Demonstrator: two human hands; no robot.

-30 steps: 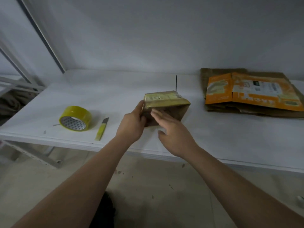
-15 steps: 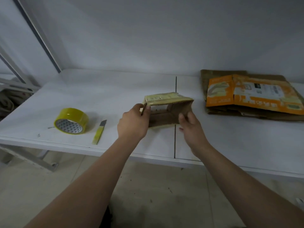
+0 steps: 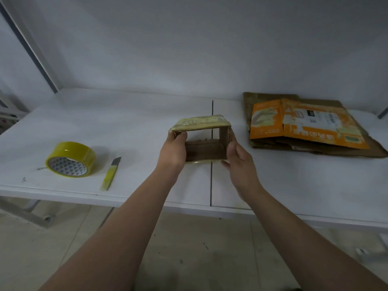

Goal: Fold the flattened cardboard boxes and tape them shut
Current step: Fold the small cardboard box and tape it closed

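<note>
White table (image 3: 126,127): 1 small cardboard box (image 3: 201,123), squared open, ends unsealed, left hand (image 3: 172,152) and right hand (image 3: 241,164) curled around opposite walls; likely risk: a slackened grip lets it collapse flat.

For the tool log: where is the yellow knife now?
Head view: the yellow knife lies on the white table, near its front edge, between the tape roll and the left hand.

The small box (image 3: 201,122) was made of brown cardboard, topped with glossy pale yellow tape. The tape roll (image 3: 71,159) was coloured yellow, its white core printed with dark triangles, and the knife (image 3: 110,175) was yellow with a grey blade. The flattened boxes (image 3: 304,124) were printed orange and white over plain brown, and the surface (image 3: 126,122) was white.
</note>
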